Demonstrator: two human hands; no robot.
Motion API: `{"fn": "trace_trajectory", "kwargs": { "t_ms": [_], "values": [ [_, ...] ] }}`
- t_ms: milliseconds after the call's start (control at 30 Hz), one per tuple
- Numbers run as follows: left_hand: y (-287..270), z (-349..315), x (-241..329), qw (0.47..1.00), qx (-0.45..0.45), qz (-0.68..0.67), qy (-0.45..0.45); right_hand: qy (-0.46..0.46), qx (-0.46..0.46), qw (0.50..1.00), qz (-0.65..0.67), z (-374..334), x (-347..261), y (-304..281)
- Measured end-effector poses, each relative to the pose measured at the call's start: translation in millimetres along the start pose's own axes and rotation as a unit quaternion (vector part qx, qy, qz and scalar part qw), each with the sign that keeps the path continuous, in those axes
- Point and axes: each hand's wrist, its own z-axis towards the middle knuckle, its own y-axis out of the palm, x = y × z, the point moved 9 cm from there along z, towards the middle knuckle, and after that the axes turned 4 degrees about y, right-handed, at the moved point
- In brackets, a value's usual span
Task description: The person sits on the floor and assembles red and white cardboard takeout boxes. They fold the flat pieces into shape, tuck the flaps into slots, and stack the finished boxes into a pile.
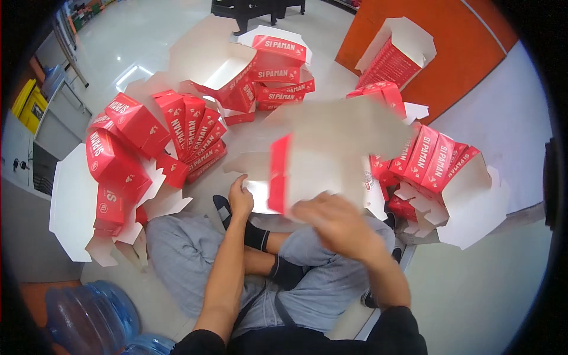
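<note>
Over my crossed legs, my right hand (340, 225) grips the lower edge of an open carton (322, 171) with a plain pale inside and a red side panel. Both that hand and the carton are smeared by motion. My left hand (240, 198) is closed on the edge of another pale cardboard piece (259, 196), partly hidden behind the carton. Whether the two pieces are joined I cannot tell. Stacked red cartons (124, 165) with open white flaps stand beyond my left hand, and more red cartons (435, 157) lie to the right of my right hand.
At the far middle, a large open carton (222, 68) leans on stacked red boxes (278, 74). Another open box (390, 62) rests by an orange panel (438, 35). Blue water jugs (92, 313) lie at lower left, near a grey cabinet (62, 121).
</note>
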Motion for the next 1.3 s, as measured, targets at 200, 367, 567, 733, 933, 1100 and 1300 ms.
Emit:
{"fn": "trace_trajectory", "kwargs": {
  "t_ms": [200,367,567,733,933,1100,1300],
  "values": [
    [7,-3,7,0.996,-0.041,-0.051,-0.061,0.049,-0.167,0.982,-0.079,-13,68,185],
    [7,3,2,0.978,-0.067,-0.133,-0.149,0.058,-0.196,0.970,-0.133,5,79,228],
    [-4,-6,31,0.999,-0.027,-0.008,-0.034,0.071,-0.191,0.972,-0.118,-3,86,246],
    [-26,-7,40,0.988,0.068,0.121,0.071,0.110,0.046,0.993,-0.005,7,87,176],
    [-32,-1,51,0.970,-0.012,0.239,-0.049,0.416,0.362,0.821,0.146,-38,174,132],
    [-48,-19,97,0.939,0.135,0.273,0.161,0.519,0.180,0.671,0.498,-61,216,245],
    [27,-83,173,0.896,-0.291,0.152,0.299,0.496,0.170,0.685,0.506,-60,218,247]
  ]
}}
